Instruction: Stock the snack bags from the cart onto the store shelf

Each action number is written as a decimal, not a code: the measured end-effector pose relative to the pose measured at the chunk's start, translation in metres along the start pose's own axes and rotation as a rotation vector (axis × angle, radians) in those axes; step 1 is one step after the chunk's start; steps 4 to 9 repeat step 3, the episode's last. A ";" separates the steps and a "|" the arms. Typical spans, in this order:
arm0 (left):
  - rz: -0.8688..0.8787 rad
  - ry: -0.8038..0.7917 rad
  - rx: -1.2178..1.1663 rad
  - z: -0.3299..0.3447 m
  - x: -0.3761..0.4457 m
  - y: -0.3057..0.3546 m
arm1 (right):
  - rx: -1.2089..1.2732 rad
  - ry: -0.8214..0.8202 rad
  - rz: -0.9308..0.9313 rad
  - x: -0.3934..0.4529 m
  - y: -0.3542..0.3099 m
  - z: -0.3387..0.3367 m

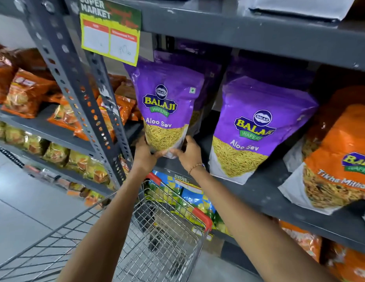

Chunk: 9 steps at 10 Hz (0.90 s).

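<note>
Purple Aloo Sev bag [167, 106] upright at shelf [259, 192] edge, base pinched between left hand [145, 154] and right hand [189, 153], fingers curled closed. Second purple bag [253, 131] just right of fingers; wire cart [157, 231] below.

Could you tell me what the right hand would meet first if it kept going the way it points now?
Probably the purple Aloo Sev bag it already grips: the right hand points up and leftward into the bag's lower corner.
</note>
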<state>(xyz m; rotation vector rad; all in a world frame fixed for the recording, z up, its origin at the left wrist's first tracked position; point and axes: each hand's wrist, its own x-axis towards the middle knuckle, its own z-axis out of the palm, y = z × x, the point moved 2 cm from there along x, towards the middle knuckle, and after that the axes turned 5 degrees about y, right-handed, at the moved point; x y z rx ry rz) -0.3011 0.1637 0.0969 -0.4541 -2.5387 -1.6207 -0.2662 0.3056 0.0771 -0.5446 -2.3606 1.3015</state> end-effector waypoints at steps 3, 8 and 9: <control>-0.041 -0.014 0.064 0.037 0.013 -0.051 | 0.018 -0.052 0.022 -0.013 0.001 -0.021; -0.041 -0.014 0.064 0.037 0.013 -0.051 | 0.018 -0.052 0.022 -0.013 0.001 -0.021; -0.041 -0.014 0.064 0.037 0.013 -0.051 | 0.018 -0.052 0.022 -0.013 0.001 -0.021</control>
